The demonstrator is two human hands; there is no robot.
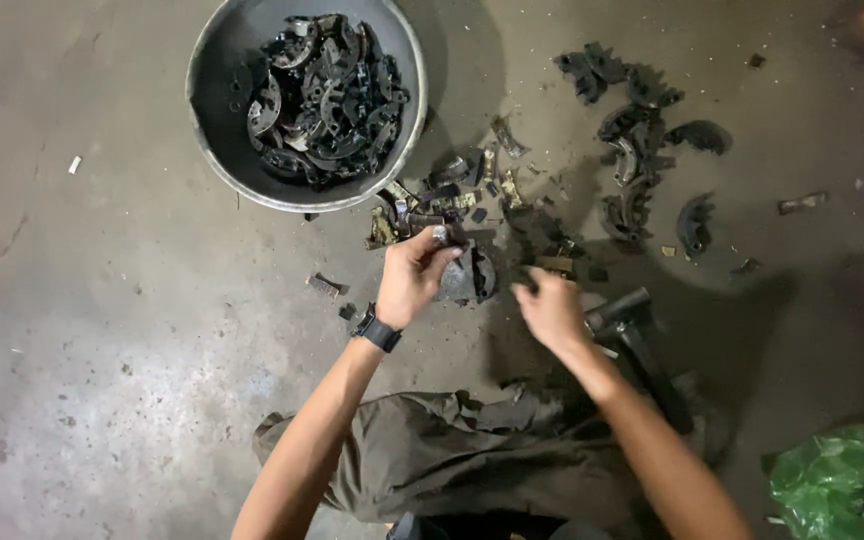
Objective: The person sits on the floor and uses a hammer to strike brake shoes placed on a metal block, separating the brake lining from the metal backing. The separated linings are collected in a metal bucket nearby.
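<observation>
Black wristwatch (377, 331) on left wrist, olive trousers (452, 465), bare forearms.

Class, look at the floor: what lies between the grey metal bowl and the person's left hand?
In the head view, broken scraps litter the floor between bowl and left hand.

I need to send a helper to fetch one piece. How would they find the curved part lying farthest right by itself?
Start at the grey metal basin of dark parts, then cross right to the scattered heap. Just right of it lies a dark curved piece, crescent-shaped, apart from the heap.
</observation>
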